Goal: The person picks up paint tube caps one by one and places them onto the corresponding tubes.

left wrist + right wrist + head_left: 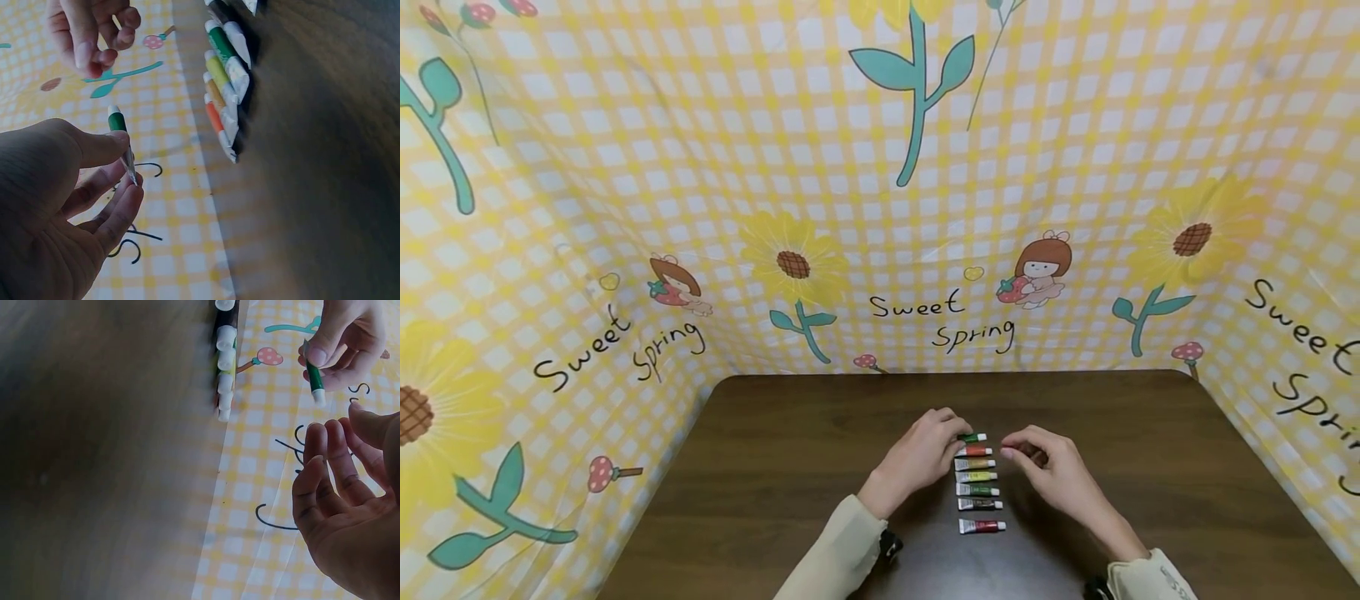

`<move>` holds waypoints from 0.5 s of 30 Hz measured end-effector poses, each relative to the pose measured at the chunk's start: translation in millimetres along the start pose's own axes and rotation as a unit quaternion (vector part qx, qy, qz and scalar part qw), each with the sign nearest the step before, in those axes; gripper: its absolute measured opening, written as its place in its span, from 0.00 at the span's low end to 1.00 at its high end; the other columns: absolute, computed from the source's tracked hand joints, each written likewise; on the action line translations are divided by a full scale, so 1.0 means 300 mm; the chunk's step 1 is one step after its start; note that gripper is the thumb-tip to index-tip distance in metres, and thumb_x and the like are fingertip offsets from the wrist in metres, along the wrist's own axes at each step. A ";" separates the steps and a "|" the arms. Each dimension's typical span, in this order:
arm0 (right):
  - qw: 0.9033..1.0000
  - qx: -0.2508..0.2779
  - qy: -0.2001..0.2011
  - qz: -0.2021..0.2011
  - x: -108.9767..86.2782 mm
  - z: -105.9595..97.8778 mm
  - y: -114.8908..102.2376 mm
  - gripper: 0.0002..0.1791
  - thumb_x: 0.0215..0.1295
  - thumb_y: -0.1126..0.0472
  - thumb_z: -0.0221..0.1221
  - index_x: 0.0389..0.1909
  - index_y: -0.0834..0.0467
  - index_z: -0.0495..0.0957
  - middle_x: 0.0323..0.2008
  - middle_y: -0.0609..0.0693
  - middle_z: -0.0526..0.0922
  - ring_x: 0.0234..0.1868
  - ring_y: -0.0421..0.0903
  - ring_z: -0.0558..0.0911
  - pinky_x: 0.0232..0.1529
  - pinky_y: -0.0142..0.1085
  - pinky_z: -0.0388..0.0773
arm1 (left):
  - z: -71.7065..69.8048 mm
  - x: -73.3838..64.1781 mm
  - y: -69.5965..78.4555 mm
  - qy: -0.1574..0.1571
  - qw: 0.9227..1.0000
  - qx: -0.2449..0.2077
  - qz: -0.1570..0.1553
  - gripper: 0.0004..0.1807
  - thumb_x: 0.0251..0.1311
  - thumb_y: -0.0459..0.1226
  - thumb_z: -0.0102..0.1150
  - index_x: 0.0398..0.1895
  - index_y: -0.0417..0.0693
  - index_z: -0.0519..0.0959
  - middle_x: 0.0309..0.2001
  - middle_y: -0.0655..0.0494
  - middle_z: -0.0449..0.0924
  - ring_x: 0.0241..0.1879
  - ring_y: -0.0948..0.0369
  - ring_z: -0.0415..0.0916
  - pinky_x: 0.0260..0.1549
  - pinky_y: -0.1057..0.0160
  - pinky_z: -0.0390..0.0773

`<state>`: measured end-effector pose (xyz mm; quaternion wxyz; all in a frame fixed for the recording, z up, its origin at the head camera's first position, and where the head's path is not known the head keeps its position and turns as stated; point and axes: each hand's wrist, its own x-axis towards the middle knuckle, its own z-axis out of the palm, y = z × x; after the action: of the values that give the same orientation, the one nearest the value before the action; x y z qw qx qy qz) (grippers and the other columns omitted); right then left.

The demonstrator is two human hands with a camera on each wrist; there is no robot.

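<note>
My left hand (921, 454) pinches a small paint tube with a green band and white cap (117, 122) between thumb and fingers, the cap end sticking out. From the right wrist view the same green tube (314, 375) points its cap towards my right hand (340, 487). That hand holds nothing; its fingers are loosely bent, close to the cap ends of the tubes. Below the held tube, a column of paint tubes lies on the table: orange-red (976, 451), ochre (975, 464), yellow (976, 477), green (977, 491), black (980, 504) and dark red (982, 526), caps to the right.
The dark brown wooden table (737, 500) carries the column. A yellow checked cloth (820, 167) with flowers and lettering rises behind and on both sides of it. A wider gap separates the dark red tube from the black one.
</note>
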<state>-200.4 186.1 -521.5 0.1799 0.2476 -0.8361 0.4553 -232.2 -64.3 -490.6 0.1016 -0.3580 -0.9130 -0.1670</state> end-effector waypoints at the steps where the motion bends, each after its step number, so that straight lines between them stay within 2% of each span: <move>1: 1.000 -0.002 -0.003 0.004 -0.001 0.001 0.002 0.10 0.68 0.68 0.70 0.41 0.48 0.88 0.36 0.41 0.88 0.31 0.32 0.81 0.30 0.31 0.81 | 0.006 0.002 -0.004 -0.002 1.000 0.000 -0.001 0.10 0.77 0.37 0.62 0.55 0.50 0.86 0.52 0.56 0.85 0.50 0.60 0.81 0.52 0.65 0.83; 9: 1.000 0.000 -0.003 0.020 -0.013 -0.001 0.012 0.07 0.70 0.65 0.69 0.41 0.48 0.88 0.36 0.42 0.88 0.30 0.32 0.81 0.30 0.32 0.81 | 0.069 0.040 -0.049 -0.014 1.000 -0.007 0.002 0.10 0.78 0.37 0.61 0.55 0.49 0.87 0.50 0.56 0.86 0.48 0.60 0.81 0.51 0.65 0.83; 15: 1.000 -0.004 0.004 0.022 -0.013 -0.013 0.022 0.07 0.70 0.65 0.69 0.41 0.48 0.88 0.37 0.41 0.89 0.30 0.33 0.81 0.30 0.32 0.81 | 0.110 0.080 -0.056 -0.026 0.999 -0.027 -0.012 0.10 0.78 0.36 0.60 0.55 0.49 0.87 0.50 0.55 0.86 0.48 0.60 0.82 0.51 0.65 0.83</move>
<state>-200.9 193.5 -525.9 0.1740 0.2271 -0.8425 0.4565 -263.2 -48.6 -517.6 0.0658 -0.3544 -0.9146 -0.1833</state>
